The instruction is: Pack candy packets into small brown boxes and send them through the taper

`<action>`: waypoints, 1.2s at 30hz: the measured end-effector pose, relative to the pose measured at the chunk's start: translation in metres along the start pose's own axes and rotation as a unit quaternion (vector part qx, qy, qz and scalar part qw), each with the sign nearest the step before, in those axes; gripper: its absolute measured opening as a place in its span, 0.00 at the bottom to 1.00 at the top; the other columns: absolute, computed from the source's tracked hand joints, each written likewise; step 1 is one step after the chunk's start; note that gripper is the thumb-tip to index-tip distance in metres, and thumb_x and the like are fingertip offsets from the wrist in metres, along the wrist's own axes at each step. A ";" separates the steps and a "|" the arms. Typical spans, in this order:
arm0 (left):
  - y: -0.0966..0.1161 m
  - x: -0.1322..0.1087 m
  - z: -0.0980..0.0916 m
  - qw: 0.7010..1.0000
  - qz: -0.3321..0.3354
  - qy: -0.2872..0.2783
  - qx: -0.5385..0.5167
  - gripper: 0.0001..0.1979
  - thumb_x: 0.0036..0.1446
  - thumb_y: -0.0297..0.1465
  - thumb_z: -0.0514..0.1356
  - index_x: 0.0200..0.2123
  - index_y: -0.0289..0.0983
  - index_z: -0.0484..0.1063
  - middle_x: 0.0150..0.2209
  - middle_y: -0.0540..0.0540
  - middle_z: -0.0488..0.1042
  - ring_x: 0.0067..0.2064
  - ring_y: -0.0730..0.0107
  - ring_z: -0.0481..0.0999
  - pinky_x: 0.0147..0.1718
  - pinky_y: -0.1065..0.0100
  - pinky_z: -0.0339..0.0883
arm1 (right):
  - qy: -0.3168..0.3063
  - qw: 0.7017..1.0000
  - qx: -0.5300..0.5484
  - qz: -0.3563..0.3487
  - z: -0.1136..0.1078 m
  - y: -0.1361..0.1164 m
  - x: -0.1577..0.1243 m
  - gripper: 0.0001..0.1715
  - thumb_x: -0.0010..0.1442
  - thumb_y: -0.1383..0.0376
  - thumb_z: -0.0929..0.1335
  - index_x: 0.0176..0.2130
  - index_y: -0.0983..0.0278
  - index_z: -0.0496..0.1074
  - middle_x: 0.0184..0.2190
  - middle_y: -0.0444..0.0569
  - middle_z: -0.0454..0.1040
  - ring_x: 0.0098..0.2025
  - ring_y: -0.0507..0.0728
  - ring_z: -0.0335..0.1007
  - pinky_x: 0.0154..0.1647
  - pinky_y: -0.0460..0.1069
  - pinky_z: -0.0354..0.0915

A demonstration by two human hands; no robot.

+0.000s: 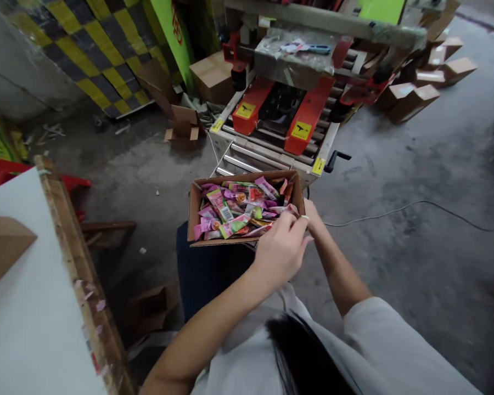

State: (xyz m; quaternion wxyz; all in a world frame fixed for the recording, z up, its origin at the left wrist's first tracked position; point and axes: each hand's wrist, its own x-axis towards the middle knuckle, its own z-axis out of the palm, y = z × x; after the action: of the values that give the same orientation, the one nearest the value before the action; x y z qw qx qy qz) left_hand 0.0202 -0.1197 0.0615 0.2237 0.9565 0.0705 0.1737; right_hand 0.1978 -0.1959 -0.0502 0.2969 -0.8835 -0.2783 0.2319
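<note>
A cardboard box [194, 211] with no lid raised sits in front of me at the near end of a roller conveyor. Small snack packets [241, 211] in pink, purple and green wrappers fill it loosely. My left hand [280, 244] reaches over the box's near right corner with fingers bent together; what is between the fingertips is hidden. My right hand [312, 215] is closed at the right wall of the box, and its fingers are partly hidden.
Ahead stands a red carton-sealing machine [267, 115] with metal rollers [251, 156] and a black crank [337, 159]. At left is a white-topped table [28, 274] with a cardboard piece [2, 247]. Cartons [411, 101] lie at right; a cable [395, 211] crosses the floor.
</note>
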 end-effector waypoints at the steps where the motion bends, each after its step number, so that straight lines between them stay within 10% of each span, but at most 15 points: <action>1: -0.012 -0.009 -0.016 0.997 0.030 0.064 -0.012 0.08 0.66 0.32 0.60 0.47 0.39 0.72 0.37 0.45 0.73 0.38 0.68 0.76 0.36 0.68 0.71 | 0.000 0.999 0.042 0.005 -0.008 0.004 -0.004 0.25 0.59 0.44 0.68 0.35 0.64 0.73 0.28 0.51 0.77 0.33 0.59 0.75 0.33 0.50 0.68; 5: -0.098 -0.044 -0.087 0.978 -0.029 0.203 0.023 0.05 0.60 0.29 0.64 0.39 0.43 0.72 0.32 0.50 0.70 0.33 0.70 0.71 0.32 0.68 0.67 | -0.034 0.952 0.304 -0.014 -0.046 0.004 -0.025 0.31 0.50 0.39 0.72 0.37 0.61 0.69 0.29 0.45 0.74 0.28 0.54 0.70 0.31 0.49 0.67; 10: -0.180 -0.031 -0.104 0.974 -0.118 -0.073 -0.180 0.07 0.61 0.35 0.60 0.32 0.39 0.71 0.30 0.50 0.71 0.30 0.71 0.70 0.31 0.69 0.64 | -0.198 0.942 0.254 -0.098 -0.069 -0.045 -0.023 0.32 0.47 0.38 0.74 0.31 0.60 0.66 0.27 0.45 0.73 0.29 0.54 0.70 0.32 0.49 0.66; 15: -0.172 0.012 -0.062 0.955 -0.041 -0.244 -0.162 0.10 0.59 0.36 0.63 0.29 0.38 0.71 0.27 0.52 0.70 0.28 0.73 0.68 0.30 0.71 0.58 | -0.307 0.930 0.017 -0.200 -0.066 -0.086 -0.006 0.28 0.49 0.45 0.76 0.41 0.62 0.74 0.35 0.46 0.77 0.33 0.54 0.71 0.32 0.47 0.64; 21: -0.168 0.022 -0.038 0.953 -0.044 -0.299 -0.035 0.09 0.57 0.31 0.63 0.26 0.38 0.68 0.25 0.51 0.71 0.30 0.68 0.71 0.28 0.69 0.52 | -0.336 0.911 -0.010 -0.237 -0.065 -0.088 -0.014 0.49 0.33 0.44 0.81 0.52 0.60 0.75 0.48 0.52 0.77 0.45 0.62 0.74 0.43 0.51 0.69; 27: -0.188 0.034 -0.048 0.917 -0.069 -0.337 -0.201 0.17 0.66 0.41 0.52 0.31 0.38 0.73 0.28 0.50 0.76 0.30 0.71 0.74 0.31 0.71 0.62 | -0.278 0.946 -0.064 -0.151 -0.050 -0.092 0.000 0.16 0.55 0.53 0.74 0.38 0.61 0.78 0.30 0.43 0.79 0.32 0.53 0.73 0.31 0.46 0.62; 31: -0.176 0.022 -0.059 0.958 -0.126 -0.180 -0.182 0.25 0.69 0.47 0.44 0.35 0.37 0.72 0.32 0.43 0.79 0.34 0.63 0.79 0.37 0.63 0.71 | -0.197 0.968 -0.108 -0.111 -0.037 -0.094 0.010 0.15 0.50 0.56 0.77 0.32 0.62 0.74 0.26 0.41 0.78 0.29 0.52 0.72 0.29 0.44 0.58; 34: -0.141 -0.009 -0.048 1.000 -0.009 -0.008 0.002 0.23 0.62 0.51 0.59 0.45 0.36 0.74 0.47 0.36 0.80 0.53 0.50 0.77 0.56 0.50 0.68 | -0.176 0.972 -0.118 -0.098 -0.032 -0.093 0.009 0.19 0.48 0.55 0.79 0.34 0.62 0.73 0.27 0.41 0.78 0.29 0.52 0.73 0.28 0.45 0.58; 36: -0.119 -0.029 -0.029 0.994 0.073 -0.024 0.077 0.27 0.61 0.45 0.62 0.57 0.35 0.70 0.60 0.33 0.72 0.64 0.46 0.68 0.65 0.47 0.58 | -0.159 0.974 -0.126 -0.104 -0.031 -0.092 0.004 0.20 0.50 0.55 0.78 0.36 0.63 0.73 0.29 0.43 0.78 0.30 0.53 0.74 0.30 0.45 0.58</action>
State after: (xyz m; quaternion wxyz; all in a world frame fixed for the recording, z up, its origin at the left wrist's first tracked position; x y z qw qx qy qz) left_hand -0.0238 -0.0086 0.0231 0.1379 0.9774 0.0083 0.1601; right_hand 0.1861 -0.1434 0.0312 0.1572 -0.8320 -0.4392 0.3004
